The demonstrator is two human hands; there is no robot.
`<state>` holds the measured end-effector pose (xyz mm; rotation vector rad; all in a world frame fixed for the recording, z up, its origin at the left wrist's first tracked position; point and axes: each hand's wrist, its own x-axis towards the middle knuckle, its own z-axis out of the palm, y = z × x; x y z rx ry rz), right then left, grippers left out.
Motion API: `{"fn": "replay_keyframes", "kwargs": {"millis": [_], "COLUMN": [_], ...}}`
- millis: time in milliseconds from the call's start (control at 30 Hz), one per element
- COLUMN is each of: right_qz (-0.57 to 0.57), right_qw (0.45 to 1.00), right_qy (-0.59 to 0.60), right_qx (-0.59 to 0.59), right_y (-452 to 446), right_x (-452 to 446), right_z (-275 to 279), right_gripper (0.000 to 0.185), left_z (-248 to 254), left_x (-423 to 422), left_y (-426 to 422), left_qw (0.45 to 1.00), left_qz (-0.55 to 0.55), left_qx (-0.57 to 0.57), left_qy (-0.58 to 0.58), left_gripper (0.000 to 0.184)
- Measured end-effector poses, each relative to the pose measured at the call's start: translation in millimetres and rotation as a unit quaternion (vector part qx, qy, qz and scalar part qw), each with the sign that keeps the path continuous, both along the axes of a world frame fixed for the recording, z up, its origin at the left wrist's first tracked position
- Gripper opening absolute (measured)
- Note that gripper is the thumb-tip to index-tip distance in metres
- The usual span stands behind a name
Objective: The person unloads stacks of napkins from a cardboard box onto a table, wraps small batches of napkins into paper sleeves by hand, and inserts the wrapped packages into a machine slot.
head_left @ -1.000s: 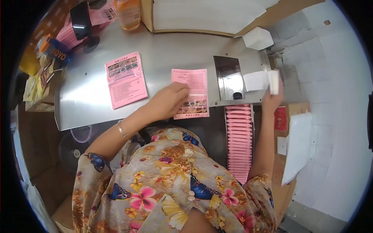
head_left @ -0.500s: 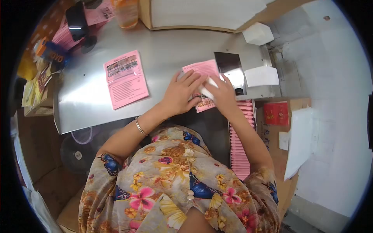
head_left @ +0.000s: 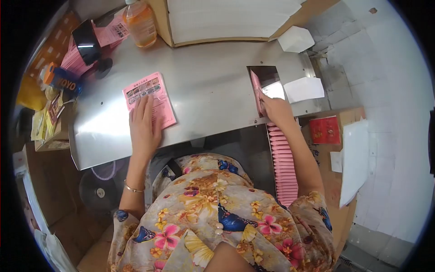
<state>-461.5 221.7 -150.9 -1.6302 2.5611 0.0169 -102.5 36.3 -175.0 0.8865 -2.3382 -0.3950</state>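
Observation:
My left hand (head_left: 145,124) lies on a pink printed leaflet (head_left: 163,102) at the left of the metal table, its fingers stretched out flat. Small food pictures show along the leaflet's upper part. On the right, my right hand (head_left: 277,111) pinches a folded pink leaflet (head_left: 256,86), seen nearly edge-on. That leaflet stands at the left side of a dark rectangle (head_left: 267,71) in the tabletop; whether this is an opening or a glossy plate I cannot tell. Below the table edge, a long row of folded pink leaflets (head_left: 282,158) is packed beside my right forearm.
White folded papers (head_left: 303,89) lie right of the dark rectangle. At the back stand a large carton (head_left: 217,43) and a bottle of orange drink (head_left: 139,27). A phone (head_left: 86,43) and a blue bottle (head_left: 63,79) are far left. A red packet (head_left: 324,130) rests on the right-hand carton.
My hands have moved apart. The left has gone to the leaflet on the left; the right has carried the other leaflet, now folded narrow, to the dark rectangle. The white object beneath the right hand no longer shows.

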Motion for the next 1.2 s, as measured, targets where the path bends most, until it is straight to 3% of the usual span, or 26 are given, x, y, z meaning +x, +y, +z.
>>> {"fn": "replay_keyframes", "kwargs": {"millis": [67, 100, 167, 233, 300, 400, 433, 567, 633, 800, 867, 900, 967, 1000, 1067, 1133, 1200], "right_qz": [0.012, 0.013, 0.096, 0.029, -0.013, -0.032, -0.044, -0.068, -0.05, -0.061, -0.013, -0.014, 0.043, 0.047, -0.124, -0.116, -0.115], "right_qw": [0.999, 0.999, 0.959, 0.94, 0.936, 0.938, 0.942, 0.948, 0.944, 0.951, 0.947, 0.947, 0.91, 0.912, 0.933, 0.92, 0.902], "right_qy": [-0.042, -0.041, 0.042, 0.085, 0.107, 0.134, 0.108, 0.031, 0.029, 0.026, 0.145, 0.145, 0.254, 0.246, -0.021, 0.027, 0.081], "right_qx": [-0.017, -0.016, -0.263, -0.33, -0.334, -0.318, -0.314, -0.311, -0.325, -0.303, -0.286, -0.287, -0.325, -0.325, -0.337, -0.373, -0.407], "right_y": [18, 25, 41, 42, 44, 51, 52, 50, 49, 48, 47, 46, 47, 52, 59, 60, 60], "right_x": [2, -3, -16, -31, -45, -65, -67, -72, -74, -70, -73, -79, -93, -102, -123, -126, -120], "right_z": [14, 16, 22, 45, 54, 44, 41, 39, 39, 41, 39, 39, 33, 28, 20, 12, 16], "right_gripper": [0.032, 0.032, 0.03, 0.029, 0.029, 0.03, 0.028, 0.023, 0.022, 0.024, 0.029, 0.029, 0.033, 0.033, 0.035, 0.035, 0.035], "left_z": [-12, -11, -12, -6, 2, -15, -18, -14, -4, -10, -3, 8, 30, 34, 24, -24, -13], "left_x": [11, 10, 0, -15, -30, -33, -34, -36, -44, -40, -43, -51, -70, -88, -123, -151, -144], "left_y": [-11, -15, -29, -40, -45, -55, -57, -60, -54, -61, -59, -51, -21, -2, 32, 57, 60], "left_qw": [0.988, 0.99, 0.991, 0.991, 0.997, 0.996, 0.997, 0.996, 0.99, 0.996, 0.995, 0.997, 0.993, 0.987, 0.97, 0.961, 0.96], "left_qz": [0.002, -0.01, -0.027, -0.052, -0.005, 0.011, 0.002, -0.01, 0.044, 0.005, 0.001, -0.034, -0.101, -0.139, -0.222, -0.276, -0.276], "left_qx": [-0.076, -0.054, -0.058, -0.068, -0.071, -0.032, -0.023, -0.036, -0.131, -0.072, -0.077, -0.074, -0.037, -0.017, 0.018, 0.001, 0.043], "left_qy": [-0.138, -0.133, -0.119, -0.104, -0.005, -0.085, -0.075, -0.075, 0.005, -0.047, -0.065, -0.017, 0.055, 0.074, 0.098, 0.036, 0.012], "left_gripper": [0.053, 0.047, 0.048, 0.048, 0.04, 0.031, 0.02, 0.017, 0.009, 0.009, 0.008, 0.008, 0.01, 0.011, 0.014, 0.014, 0.017]}}
